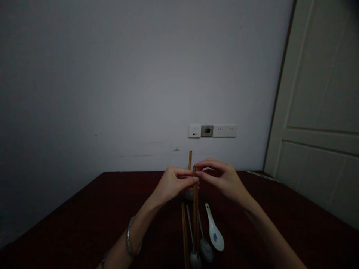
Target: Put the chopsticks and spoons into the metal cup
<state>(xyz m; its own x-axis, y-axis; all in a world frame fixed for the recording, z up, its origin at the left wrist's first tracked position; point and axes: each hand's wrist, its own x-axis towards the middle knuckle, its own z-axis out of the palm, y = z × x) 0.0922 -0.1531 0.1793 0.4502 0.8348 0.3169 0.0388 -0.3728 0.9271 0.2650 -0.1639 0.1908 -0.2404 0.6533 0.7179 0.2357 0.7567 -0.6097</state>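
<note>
A pair of brown chopsticks [195, 213] stands upright in front of me, held near the top. My left hand [177, 182] pinches the pair from the left side, and a bracelet circles that wrist. From the right, the thumb and fingertips of my right hand [217, 175] close on their upper ends. Behind my hands another chopstick [190, 157] rises from a pale container [188, 194], mostly hidden by my fingers. Below lie more chopsticks [184, 231], a metal spoon [195, 259], a second metal spoon [206, 250] and a white porcelain spoon [216, 237] with a blue mark.
All this is on a dark red table [126, 209] against a pale wall [140, 82]. Wall sockets [224, 131] sit above its back edge. A panelled door [316, 123] stands at the right. The light is dim.
</note>
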